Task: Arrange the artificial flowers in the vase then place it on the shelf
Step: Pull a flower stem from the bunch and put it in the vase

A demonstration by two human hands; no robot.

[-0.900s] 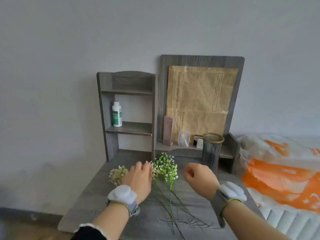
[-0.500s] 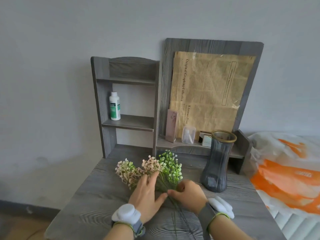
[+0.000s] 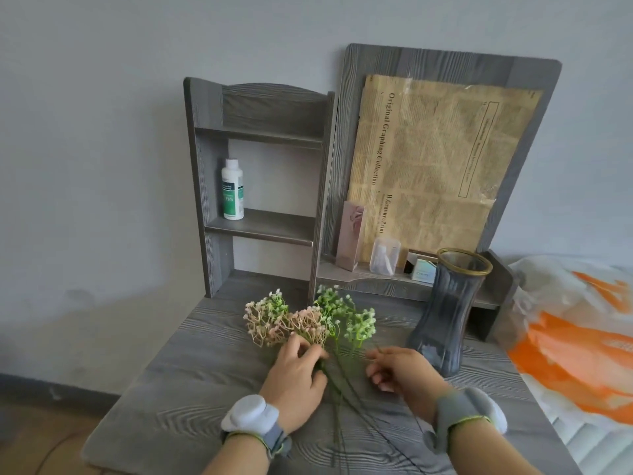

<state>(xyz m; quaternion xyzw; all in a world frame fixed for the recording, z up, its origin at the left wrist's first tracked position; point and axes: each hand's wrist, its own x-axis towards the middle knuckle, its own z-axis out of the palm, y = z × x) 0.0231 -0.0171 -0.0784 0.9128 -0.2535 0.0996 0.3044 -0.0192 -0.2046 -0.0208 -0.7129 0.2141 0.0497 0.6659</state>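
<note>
Lower centre of frame: left hand [image 3: 294, 382] curls over the artificial flowers [image 3: 308, 320] lying on the table [image 3: 205, 371]. They are probably light and springy (best held by the thin stems [image 3: 334, 385]). Right hand's [image 3: 400, 375] hold is unclear. A glass vase [image 3: 445, 313] stands at right.

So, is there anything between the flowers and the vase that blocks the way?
Nothing visible does. The flowers lie on the table left of the vase, whose mouth is open; only the right hand is between them.

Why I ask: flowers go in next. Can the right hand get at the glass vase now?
Probably yes: the glass vase stands just beside the right hand, with only bare tabletop between them.
</note>
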